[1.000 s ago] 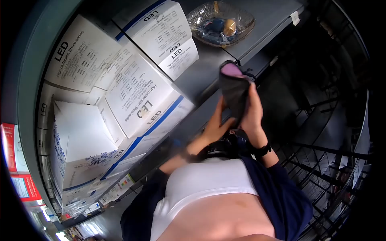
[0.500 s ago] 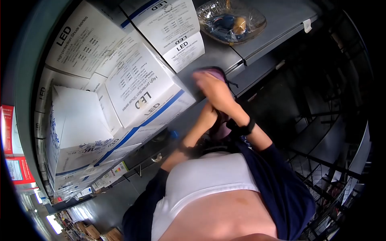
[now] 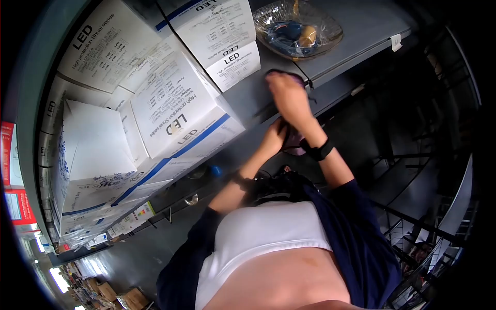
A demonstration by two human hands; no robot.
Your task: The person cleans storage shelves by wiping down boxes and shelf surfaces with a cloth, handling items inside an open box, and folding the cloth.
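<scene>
A purple item with a dark edge (image 3: 295, 144) lies between my hands at the front edge of the grey shelf. Its exact kind is hard to make out. My left hand (image 3: 274, 137) has its fingers closed around the near part of it. My right hand (image 3: 290, 98), with a black band on the wrist, is farther forward and bent down over the item's far end. Its fingers are slightly smeared and partly hidden, but they look closed on that end. A thin black cord hangs beside the item on the right.
White LED boxes (image 3: 175, 103) are stacked on the left, beside an upturned white carton flap (image 3: 95, 139). A clear-wrapped tray (image 3: 315, 49) with dark and golden things sits on the grey shelf (image 3: 361, 46). Black wire racks (image 3: 413, 227) stand at the right.
Both hands and the purple item have shifted slightly, my right hand moving forward and to the right. More of my right hand now bends down over the far end. The view has shifted a little.
</scene>
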